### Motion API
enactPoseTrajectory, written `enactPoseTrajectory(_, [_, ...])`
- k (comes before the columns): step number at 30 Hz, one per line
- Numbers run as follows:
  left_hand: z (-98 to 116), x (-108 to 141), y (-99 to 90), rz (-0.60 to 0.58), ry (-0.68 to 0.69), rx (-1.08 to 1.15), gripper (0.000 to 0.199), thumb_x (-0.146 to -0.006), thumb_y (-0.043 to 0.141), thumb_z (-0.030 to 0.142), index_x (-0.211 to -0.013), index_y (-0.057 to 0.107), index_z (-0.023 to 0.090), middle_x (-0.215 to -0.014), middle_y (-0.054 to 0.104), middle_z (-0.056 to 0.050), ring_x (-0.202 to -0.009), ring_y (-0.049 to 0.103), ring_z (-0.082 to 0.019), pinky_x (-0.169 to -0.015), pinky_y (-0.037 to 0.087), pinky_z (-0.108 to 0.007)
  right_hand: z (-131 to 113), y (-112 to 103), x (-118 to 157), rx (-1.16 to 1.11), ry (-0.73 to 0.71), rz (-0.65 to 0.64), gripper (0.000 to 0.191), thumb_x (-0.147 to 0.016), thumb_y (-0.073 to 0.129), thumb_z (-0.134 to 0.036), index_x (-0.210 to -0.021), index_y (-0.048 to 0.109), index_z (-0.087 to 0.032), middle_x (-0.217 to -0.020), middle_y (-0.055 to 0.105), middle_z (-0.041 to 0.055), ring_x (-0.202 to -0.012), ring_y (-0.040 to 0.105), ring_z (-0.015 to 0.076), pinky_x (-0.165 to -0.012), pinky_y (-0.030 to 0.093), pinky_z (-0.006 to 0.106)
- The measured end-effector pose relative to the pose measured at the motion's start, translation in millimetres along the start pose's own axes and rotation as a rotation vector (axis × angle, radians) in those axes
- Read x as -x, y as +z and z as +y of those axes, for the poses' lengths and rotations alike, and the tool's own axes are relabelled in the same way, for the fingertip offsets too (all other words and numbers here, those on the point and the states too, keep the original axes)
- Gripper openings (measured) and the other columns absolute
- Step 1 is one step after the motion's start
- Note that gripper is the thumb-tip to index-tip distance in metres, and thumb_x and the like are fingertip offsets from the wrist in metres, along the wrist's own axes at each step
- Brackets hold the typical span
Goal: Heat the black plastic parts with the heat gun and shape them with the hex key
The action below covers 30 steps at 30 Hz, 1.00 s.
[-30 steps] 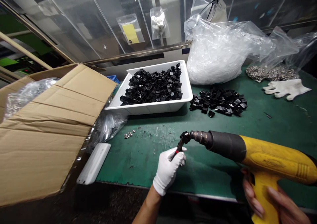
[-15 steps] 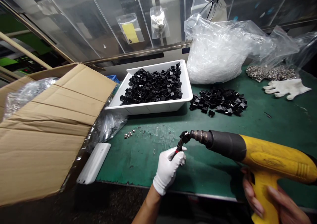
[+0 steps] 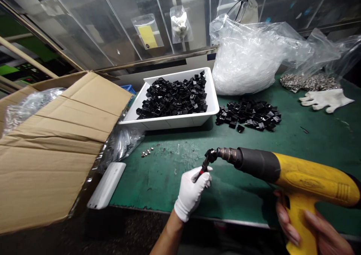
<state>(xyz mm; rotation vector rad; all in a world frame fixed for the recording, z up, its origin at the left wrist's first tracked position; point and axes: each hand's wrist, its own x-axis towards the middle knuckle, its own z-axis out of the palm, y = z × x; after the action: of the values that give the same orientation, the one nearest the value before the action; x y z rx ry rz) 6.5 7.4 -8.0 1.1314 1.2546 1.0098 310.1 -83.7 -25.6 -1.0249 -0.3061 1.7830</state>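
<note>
Fingers (image 3: 200, 179) of the white-gloved left hand (image 3: 190, 195) are closed, pinching a small black part (image 3: 209, 158) with a red mark on its stem, at the lower middle of the frame. The head of that part sits at the metal nozzle (image 3: 229, 154) of a yellow pistol-grip power tool (image 3: 310, 183), either touching it or just beside it; the view does not settle which. Behind the nozzle, a black rubber sleeve (image 3: 258, 164) joins the yellow body. At the lower right, the bare right hand (image 3: 299, 225) is closed around the tool's grip. Both hands hold part and nozzle together above a worn green bench mat (image 3: 310, 146).

Farther out, near the upper middle, a white tray (image 3: 169, 123) is heaped with black square parts (image 3: 172, 99), and a loose pile of black square parts (image 3: 248, 116) lies on the mat to its right. Small silver nuts (image 3: 147, 152) lie left of the hands. A bag of silver nuts (image 3: 308, 82) and a white cotton glove (image 3: 324, 100) sit at the upper right, beside a bulging clear plastic bag (image 3: 242, 59). A cardboard box (image 3: 56, 146) fills the left side, with a white block (image 3: 107, 185) near its edge.
</note>
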Motion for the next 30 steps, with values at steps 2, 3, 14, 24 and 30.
enactPoseTrajectory(2, [0,0,-0.2,0.0,-0.005,-0.002,0.047,-0.087,0.066,0.053,-0.103,0.073,0.009,-0.071,0.065,-0.005,-0.064,0.058,-0.015,-0.066,0.049,-0.029,1,0,0,-0.008,0.0,-0.002,0.038,-0.089,0.063,-0.046,-0.122,0.061,-0.026,-0.083,0.067,0.0064,-0.053,0.056,0.0156,-0.05,0.049,0.028])
enactPoseTrajectory(3, [-1,0,-0.3,0.0,-0.008,-0.003,0.047,-0.087,0.065,0.053,-0.104,0.073,0.009,-0.072,0.065,-0.005,-0.064,0.058,-0.015,-0.066,0.049,-0.029,1,0,0,-0.01,-0.004,-0.001,0.039,-0.089,0.063,-0.046,-0.122,0.06,-0.026,-0.083,0.067,0.0067,-0.053,0.056,0.0155,-0.05,0.049,0.027])
enactPoseTrajectory(14, [-1,0,-0.5,-0.013,0.003,0.001,0.044,-0.089,0.064,0.051,-0.103,0.072,0.01,-0.072,0.064,-0.005,-0.065,0.058,-0.015,-0.067,0.048,-0.029,0,-10,-4,-0.001,-0.007,-0.094,0.038,-0.091,0.06,-0.045,-0.125,0.059,-0.026,-0.085,0.068,0.008,-0.055,0.058,0.0172,-0.05,0.05,0.03])
enactPoseTrajectory(24, [4,0,-1.8,-0.054,-0.034,0.044,0.042,-0.089,0.065,0.048,-0.101,0.072,0.008,-0.071,0.066,-0.005,-0.064,0.059,-0.015,-0.066,0.048,-0.029,0,-30,-10,0.029,0.021,-0.172,0.038,-0.093,0.058,-0.045,-0.127,0.059,-0.028,-0.09,0.068,0.01,-0.059,0.06,0.0193,-0.054,0.052,0.034])
enactPoseTrajectory(30, [9,-4,-9.4,-0.178,-0.069,0.109,0.042,-0.093,0.062,0.046,-0.104,0.071,0.007,-0.072,0.068,-0.007,-0.063,0.061,-0.016,-0.066,0.05,-0.03,4,-34,-9,0.0,0.031,-0.175,0.038,-0.095,0.054,-0.044,-0.13,0.057,-0.029,-0.092,0.068,0.0093,-0.06,0.06,0.0195,-0.055,0.052,0.033])
